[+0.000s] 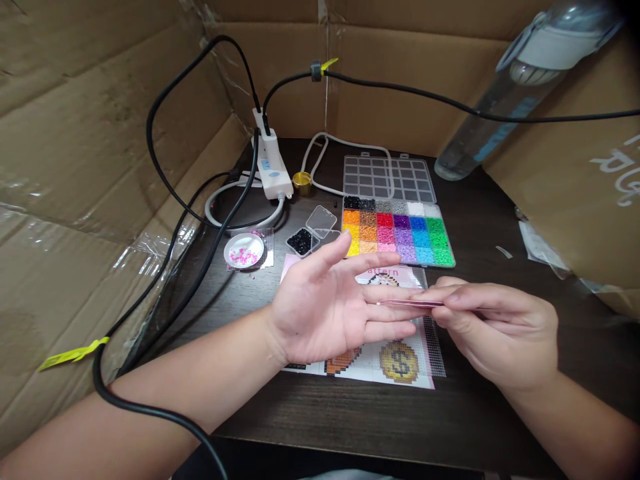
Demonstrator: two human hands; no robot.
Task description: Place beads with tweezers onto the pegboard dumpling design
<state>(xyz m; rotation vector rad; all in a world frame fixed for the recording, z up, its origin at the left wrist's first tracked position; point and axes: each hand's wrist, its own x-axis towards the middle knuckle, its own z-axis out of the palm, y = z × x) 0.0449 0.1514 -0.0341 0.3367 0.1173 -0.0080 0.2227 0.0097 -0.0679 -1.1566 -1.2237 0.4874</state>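
Observation:
My left hand (333, 307) is held palm up with its fingers spread, above the printed pattern sheet (367, 370). Between the thumb and fingers of my right hand (500, 327) are thin pinkish tweezers (413, 304). Their tips reach over the left fingers; a tiny pale speck shows at the end, too small to name. Under my hands, a clear pegboard (434, 347) lies on the sheet, mostly hidden. Behind them stands an open bead box (400, 233) with many coloured compartments. A small clear case of black beads (301, 241) sits left of it.
A white dish (243, 250) of pink and white beads is at the left. Behind are a white power strip (274, 167), a gold cup (302, 183) and a clear bottle (495, 100). A black cable (160, 415) crosses over my left forearm. Cardboard walls (390, 53) surround the dark table.

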